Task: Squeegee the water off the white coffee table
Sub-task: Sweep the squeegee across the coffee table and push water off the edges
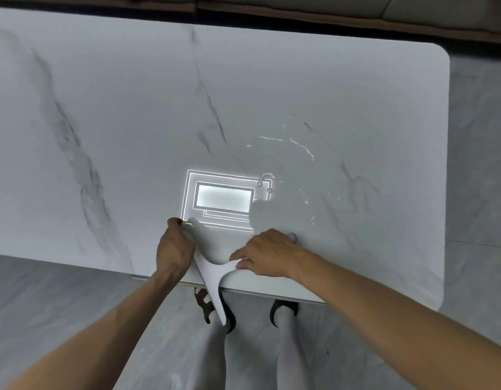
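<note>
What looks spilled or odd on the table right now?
A water puddle lies on the white coffee table just beyond the right hand, edges glinting; the squeegee is on its near side.

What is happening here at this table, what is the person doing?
A person stands at the near edge of the white coffee table and holds a white squeegee with both hands. The left hand grips the blade's left end, and the right hand holds its right end. The handle points back over the table edge. The water lies beyond the blade, towards the right, not yet wiped off.
</note>
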`<state>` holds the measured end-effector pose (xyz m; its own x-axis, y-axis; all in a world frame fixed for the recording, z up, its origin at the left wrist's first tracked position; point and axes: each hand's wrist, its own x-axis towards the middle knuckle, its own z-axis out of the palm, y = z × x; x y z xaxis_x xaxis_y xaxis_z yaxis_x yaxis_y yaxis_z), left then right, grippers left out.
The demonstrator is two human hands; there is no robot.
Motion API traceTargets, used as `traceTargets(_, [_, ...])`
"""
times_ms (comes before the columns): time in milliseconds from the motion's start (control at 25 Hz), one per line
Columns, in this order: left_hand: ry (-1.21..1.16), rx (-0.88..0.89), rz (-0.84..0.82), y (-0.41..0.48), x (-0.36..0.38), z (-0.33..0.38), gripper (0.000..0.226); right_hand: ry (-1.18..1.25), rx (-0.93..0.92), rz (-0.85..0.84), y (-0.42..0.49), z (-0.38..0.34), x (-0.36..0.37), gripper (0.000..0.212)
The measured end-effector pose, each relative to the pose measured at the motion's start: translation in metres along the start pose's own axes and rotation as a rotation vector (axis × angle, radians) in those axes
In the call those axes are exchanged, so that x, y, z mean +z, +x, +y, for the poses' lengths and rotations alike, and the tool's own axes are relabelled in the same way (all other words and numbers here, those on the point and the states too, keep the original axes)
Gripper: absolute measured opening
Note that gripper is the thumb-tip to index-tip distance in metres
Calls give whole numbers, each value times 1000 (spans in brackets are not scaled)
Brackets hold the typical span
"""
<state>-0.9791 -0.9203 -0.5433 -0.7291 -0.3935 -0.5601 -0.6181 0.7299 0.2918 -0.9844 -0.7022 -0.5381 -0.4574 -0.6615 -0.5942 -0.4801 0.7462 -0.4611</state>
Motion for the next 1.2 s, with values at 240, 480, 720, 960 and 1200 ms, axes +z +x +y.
traceTargets(240, [62, 52, -123, 8, 6, 3, 49, 74, 122, 102, -1, 59, -40, 34])
traceTargets(480, [50, 88, -123, 7, 16, 41, 43, 84, 438, 283, -72, 167, -68, 30])
traceTargets(720, [6, 72, -37, 7, 1, 75, 23, 22, 512, 347, -115, 189, -96, 34])
traceTargets(960, [-4, 1, 41, 27, -27, 32, 35, 54, 74, 122, -8, 55, -66, 34])
traceTargets(1200, [9, -9, 81, 61, -63, -23, 31, -15, -71, -30, 79, -21, -59, 38])
